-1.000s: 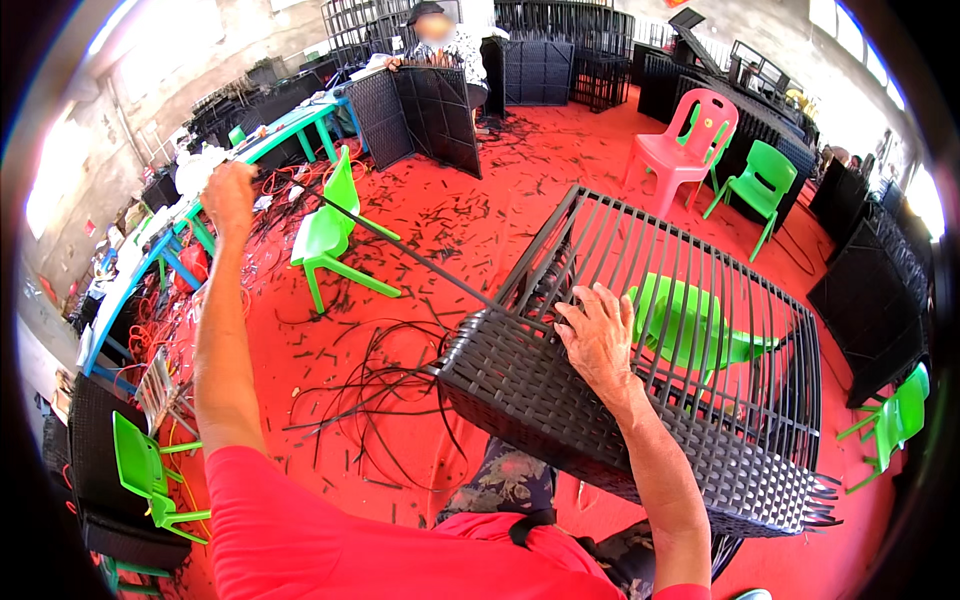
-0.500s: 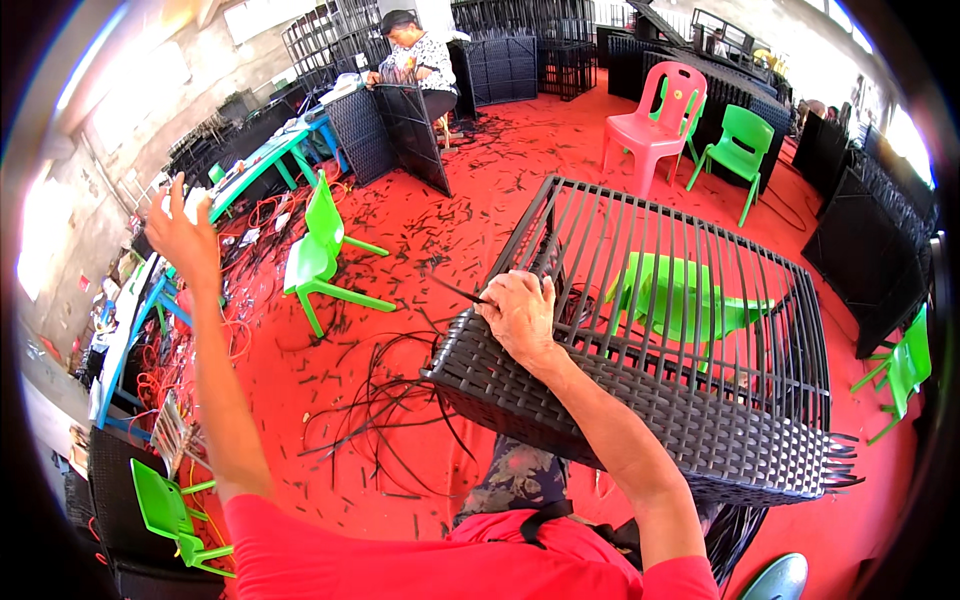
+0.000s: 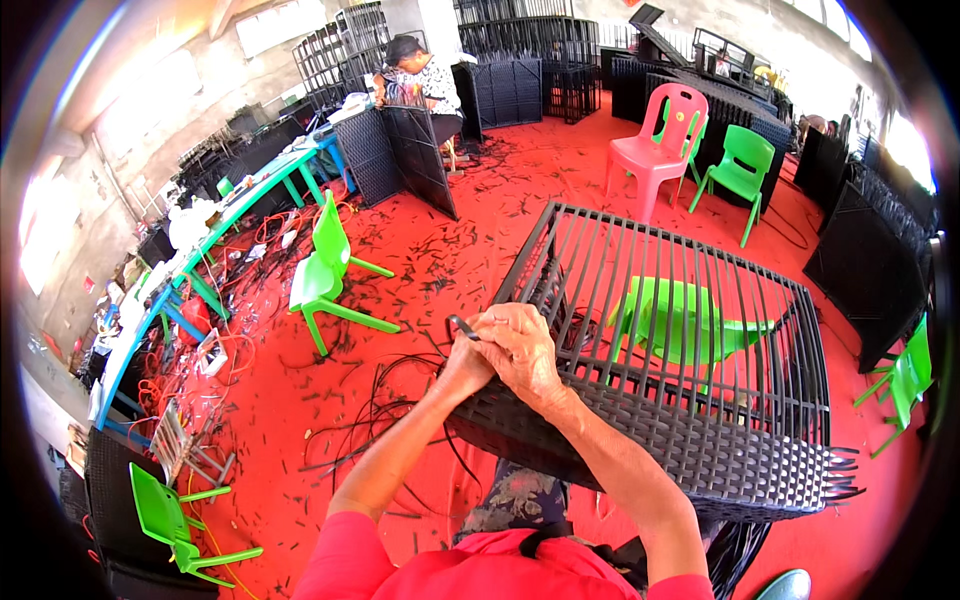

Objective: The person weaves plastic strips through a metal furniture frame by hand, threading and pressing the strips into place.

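A black rattan frame point(image 3: 720, 452) rests in front of me, tightly woven along its near side. Bare parallel strips run across the rest of it toward the far edge. My left hand point(image 3: 470, 362) and my right hand point(image 3: 522, 352) meet at the frame's left corner. Both are closed on a dark rattan strip point(image 3: 461, 326), whose curled end sticks up by the left hand. The fingertips partly cover one another. Loose strip ends point(image 3: 845, 478) poke out at the frame's right corner.
A green chair point(image 3: 690, 318) shows through the bare strips. Another green chair point(image 3: 325, 275) stands to the left, and a pink chair point(image 3: 658, 150) behind. Long loose strips point(image 3: 385, 400) lie on the red floor near the left corner. A co-worker point(image 3: 425, 85) sits at the back by woven panels.
My left hand has come down from the raised upper left to meet my right hand at the frame's corner. The right hand stays there, now gripping beside the left.
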`<control>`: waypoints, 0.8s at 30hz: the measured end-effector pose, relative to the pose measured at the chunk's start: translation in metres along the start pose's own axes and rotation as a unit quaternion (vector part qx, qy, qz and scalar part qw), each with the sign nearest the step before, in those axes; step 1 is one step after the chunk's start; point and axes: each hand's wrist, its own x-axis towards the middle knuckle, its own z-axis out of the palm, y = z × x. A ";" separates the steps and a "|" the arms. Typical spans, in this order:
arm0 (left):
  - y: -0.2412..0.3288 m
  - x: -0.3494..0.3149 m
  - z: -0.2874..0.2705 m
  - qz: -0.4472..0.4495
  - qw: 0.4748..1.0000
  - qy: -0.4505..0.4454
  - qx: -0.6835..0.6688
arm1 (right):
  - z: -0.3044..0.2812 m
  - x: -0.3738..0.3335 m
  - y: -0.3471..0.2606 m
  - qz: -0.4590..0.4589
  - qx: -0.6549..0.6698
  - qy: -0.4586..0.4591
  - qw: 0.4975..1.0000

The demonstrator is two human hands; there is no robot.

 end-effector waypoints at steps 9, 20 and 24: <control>-0.002 -0.009 -0.002 -0.018 0.990 0.032 0.139 | -0.005 -0.001 -0.004 0.011 0.066 0.027 0.997; -0.021 -0.006 -0.011 -0.046 0.987 0.032 0.152 | -0.061 -0.032 -0.019 0.070 -0.080 -0.098 0.990; -0.023 -0.005 -0.014 -0.170 0.961 0.110 -0.190 | -0.162 -0.070 -0.027 0.141 -0.157 -0.089 0.973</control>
